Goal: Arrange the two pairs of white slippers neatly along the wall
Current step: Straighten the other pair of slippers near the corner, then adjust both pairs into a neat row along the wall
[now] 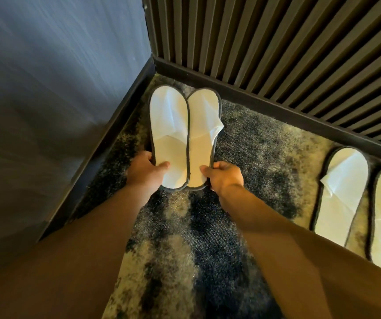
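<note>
A room corner is seen from above. On the left, a smooth blue-grey wall (54, 77) is edged at its foot by a dark skirting board (106, 143). On the right, a wall of dark vertical slats (277, 42) is met at the corner, and a dark skirting board (265, 104) is also fitted along its base. The floor is covered by a carpet (208, 238) mottled in dark blue, grey and cream. The scene is dimly lit.

Two bare forearms are seen reaching in from the bottom edge, with no sleeves, watch, bracelets or rings visible on them. The left hand (147, 170) and the right hand (225, 176) are uncovered, without gloves. Short, unpainted nails are shown on the thumbs.
</note>
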